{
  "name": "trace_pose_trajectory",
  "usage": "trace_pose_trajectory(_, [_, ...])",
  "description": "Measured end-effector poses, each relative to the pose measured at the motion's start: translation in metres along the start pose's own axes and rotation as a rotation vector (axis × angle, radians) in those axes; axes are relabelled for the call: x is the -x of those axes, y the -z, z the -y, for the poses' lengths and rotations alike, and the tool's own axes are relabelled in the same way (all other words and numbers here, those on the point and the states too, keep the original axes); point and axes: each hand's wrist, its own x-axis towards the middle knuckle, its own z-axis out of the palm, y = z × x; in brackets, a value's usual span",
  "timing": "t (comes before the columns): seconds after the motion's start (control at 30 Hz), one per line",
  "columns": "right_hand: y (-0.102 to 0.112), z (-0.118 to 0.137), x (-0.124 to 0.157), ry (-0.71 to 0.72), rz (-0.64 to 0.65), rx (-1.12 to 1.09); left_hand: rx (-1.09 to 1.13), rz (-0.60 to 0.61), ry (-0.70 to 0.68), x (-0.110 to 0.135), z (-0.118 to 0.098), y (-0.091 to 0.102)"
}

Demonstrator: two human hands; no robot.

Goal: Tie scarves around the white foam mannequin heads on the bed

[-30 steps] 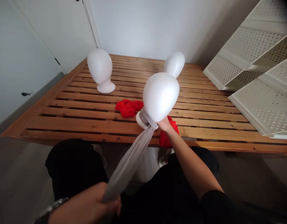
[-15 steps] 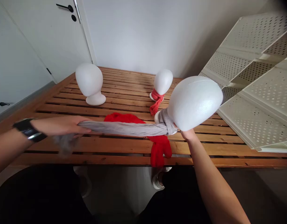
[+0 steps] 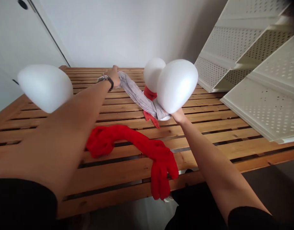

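Note:
My right hand (image 3: 179, 116) grips the neck of a white foam mannequin head (image 3: 177, 84) and holds it tilted above the slatted wooden table (image 3: 209, 127). A grey scarf (image 3: 137, 94) is wound round that neck and stretches away to the far left. My left hand (image 3: 113, 76), with a watch on the wrist, is closed on the scarf's far end, reaching out over the table. A red scarf (image 3: 142, 148) lies loose on the slats in front of me, one end hanging over the near edge.
A second foam head (image 3: 153, 73) with a red scarf tied at its neck stands behind the held one. A third bare head (image 3: 45, 86) is at the left. White perforated metal shelving (image 3: 257, 70) leans at the right. A white door is at the far left.
My left hand has swung the grey scarf's end from the left side out to the far side of the table. The held head has shifted slightly left and the view has tipped closer.

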Motion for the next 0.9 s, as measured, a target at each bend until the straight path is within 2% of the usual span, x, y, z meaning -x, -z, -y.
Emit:
trace_pose_trajectory(0.07, [-0.014, -0.011, -0.011, 0.022, 0.022, -0.032, -0.092, -0.206, 0.067, -0.039, -0.013, -0.015])
trace_pose_trajectory(0.1, [-0.021, -0.016, -0.014, 0.024, 0.053, -0.04, -0.126, -0.273, 0.092, -0.054, -0.018, -0.028])
trace_pose_trajectory(0.13, [-0.026, -0.021, -0.015, 0.02, 0.089, -0.042, -0.149, -0.291, 0.102, -0.067, -0.022, -0.043])
trace_pose_trajectory(0.2, [-0.034, -0.03, -0.015, 0.001, 0.156, -0.036, -0.166, -0.253, 0.086, -0.082, -0.025, -0.078])
trace_pose_trajectory(0.27, [-0.036, -0.037, -0.014, -0.021, 0.188, -0.024, -0.179, -0.227, 0.055, -0.079, -0.023, -0.113])
trace_pose_trajectory(0.3, [-0.035, -0.038, -0.012, -0.038, 0.186, -0.019, -0.186, -0.223, 0.032, -0.07, -0.02, -0.13])
trace_pose_trajectory(0.37, [-0.031, -0.037, -0.006, -0.092, 0.176, -0.019, -0.192, -0.251, -0.033, -0.037, -0.014, -0.157])
trace_pose_trajectory(0.43, [-0.024, -0.03, 0.003, -0.15, 0.185, -0.041, -0.179, -0.302, -0.134, 0.013, -0.002, -0.175])
trace_pose_trajectory(0.53, [-0.01, -0.013, 0.024, -0.181, 0.198, -0.01, -0.123, -0.323, -0.308, 0.102, 0.033, -0.181])
trace_pose_trajectory(0.6, [-0.003, 0.001, 0.043, -0.23, 0.142, 0.103, -0.098, -0.321, -0.301, 0.159, 0.069, -0.174])
trace_pose_trajectory(0.67, [-0.002, 0.021, 0.068, -0.315, 0.047, 0.223, -0.095, -0.38, -0.196, 0.206, 0.111, -0.16])
trace_pose_trajectory(0.73, [-0.01, 0.051, 0.1, -0.372, 0.003, 0.266, -0.106, -0.422, -0.039, 0.241, 0.157, -0.145])
trace_pose_trajectory(0.8, [-0.03, 0.091, 0.143, -0.367, 0.073, 0.209, -0.114, -0.413, 0.161, 0.264, 0.201, -0.13])
trace_pose_trajectory(0.9, [-0.078, 0.153, 0.221, -0.266, 0.286, 0.092, -0.084, -0.408, 0.462, 0.28, 0.252, -0.114])
